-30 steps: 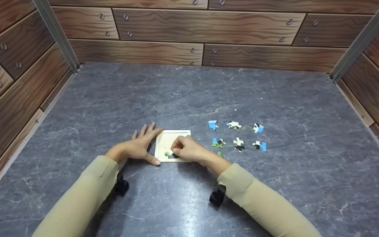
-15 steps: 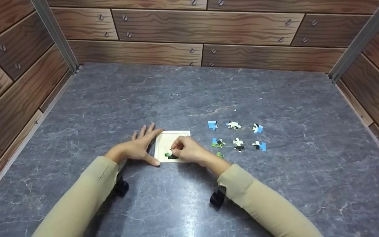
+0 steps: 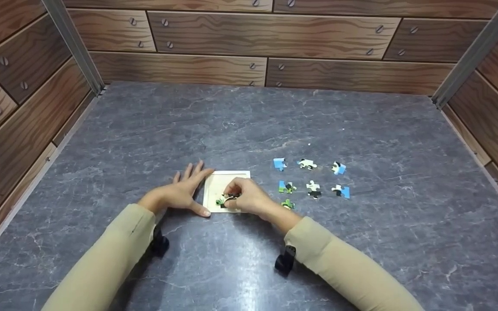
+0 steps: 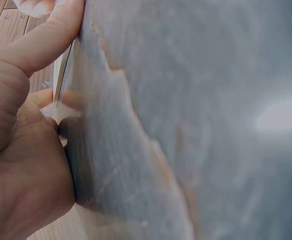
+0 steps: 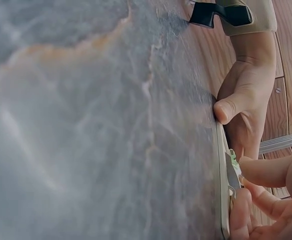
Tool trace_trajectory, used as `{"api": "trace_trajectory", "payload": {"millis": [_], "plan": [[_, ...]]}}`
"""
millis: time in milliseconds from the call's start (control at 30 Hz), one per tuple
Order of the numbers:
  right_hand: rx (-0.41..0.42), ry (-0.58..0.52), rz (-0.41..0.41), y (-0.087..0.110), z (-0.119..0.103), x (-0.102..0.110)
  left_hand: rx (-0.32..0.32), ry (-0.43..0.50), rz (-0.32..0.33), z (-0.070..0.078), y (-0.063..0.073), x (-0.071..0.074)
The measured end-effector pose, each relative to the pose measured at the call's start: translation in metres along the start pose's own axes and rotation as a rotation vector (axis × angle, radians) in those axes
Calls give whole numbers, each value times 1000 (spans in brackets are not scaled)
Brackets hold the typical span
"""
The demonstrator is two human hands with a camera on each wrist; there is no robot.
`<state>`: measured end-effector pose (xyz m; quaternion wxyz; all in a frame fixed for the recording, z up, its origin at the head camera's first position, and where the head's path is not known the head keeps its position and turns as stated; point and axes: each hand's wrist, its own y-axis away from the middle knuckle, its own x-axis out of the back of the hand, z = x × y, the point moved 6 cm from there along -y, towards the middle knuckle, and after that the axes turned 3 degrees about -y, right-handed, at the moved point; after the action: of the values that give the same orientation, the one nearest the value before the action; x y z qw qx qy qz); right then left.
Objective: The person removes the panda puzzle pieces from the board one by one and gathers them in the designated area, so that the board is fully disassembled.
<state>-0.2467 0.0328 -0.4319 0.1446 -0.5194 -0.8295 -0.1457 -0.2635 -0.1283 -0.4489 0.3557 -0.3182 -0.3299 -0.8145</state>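
A pale wooden puzzle tray point(image 3: 213, 183) with a raised rim lies on the table. My left hand point(image 3: 182, 190) rests spread along its left side, thumb at the near left corner and index finger at the far one. Over the near part of the tray, my right hand point(image 3: 249, 198) pinches a black-and-white jigsaw piece point(image 3: 232, 196) between thumb and fingers. Just left of those fingertips shows a green-and-white patch point(image 3: 220, 201), low in the tray. In the right wrist view, the thumb and fingers hold a thin piece point(image 5: 233, 175) close over the tray's edge point(image 5: 221, 190).
Right of the tray lie several loose jigsaw pieces in rough rows, among them a blue one point(image 3: 279, 163), a white-and-black one point(image 3: 313, 189) and a green one point(image 3: 288, 203). Wood-patterned walls point(image 3: 266, 34) enclose the grey marbled table point(image 3: 167, 116) at the back and sides.
My right thumb has shifted slightly toward me and its fingers have parted a little, showing more of the pinched piece. The green loose piece is less covered by the wrist. My left hand stays put.
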Motion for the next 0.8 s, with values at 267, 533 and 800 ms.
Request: {"api": "trace_trajectory", "payload": {"millis": [267, 533, 800], "plan": [[-3, -2, 61, 1, 1, 2, 2, 8, -4, 0, -1, 0], [36, 26, 82, 3, 0, 4, 0, 2, -3, 1, -1, 0], [52, 41, 73, 9, -2, 9, -8, -5, 6, 1, -1, 0]]}}
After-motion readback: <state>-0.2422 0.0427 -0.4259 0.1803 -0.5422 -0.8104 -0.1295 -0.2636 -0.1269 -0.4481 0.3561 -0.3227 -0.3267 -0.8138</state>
